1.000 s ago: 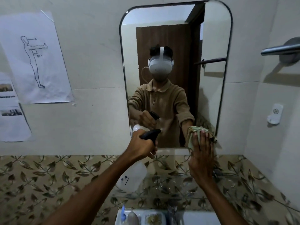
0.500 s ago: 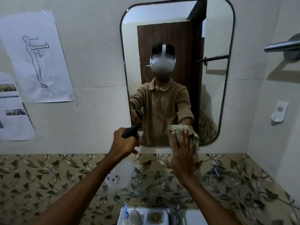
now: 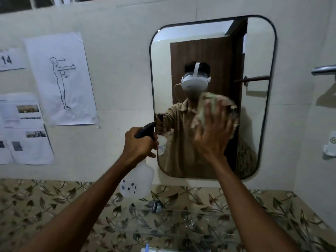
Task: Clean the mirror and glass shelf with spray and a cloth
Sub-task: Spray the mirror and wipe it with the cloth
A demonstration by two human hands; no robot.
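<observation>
A rounded, dark-framed mirror (image 3: 254, 51) hangs on the cream wall. My right hand (image 3: 211, 135) presses a pale greenish cloth (image 3: 214, 106) flat against the middle of the glass, fingers spread; hand and cloth are blurred. My left hand (image 3: 138, 145) grips the black trigger head of a translucent white spray bottle (image 3: 137, 180), held just left of the mirror's lower edge. Below, a glass shelf (image 3: 190, 222) sticks out over the leaf-patterned tiles, held by a chrome bracket (image 3: 155, 206).
Paper sheets (image 3: 60, 77) are taped to the wall at left. A chrome towel bar (image 3: 323, 69) and a small white wall fitting (image 3: 330, 146) sit at right. A white object (image 3: 158, 249) shows at the bottom edge.
My right hand has carried the cloth from the mirror's lower edge up to its middle. The view has tilted up and left. My left hand still holds the bottle beside the mirror.
</observation>
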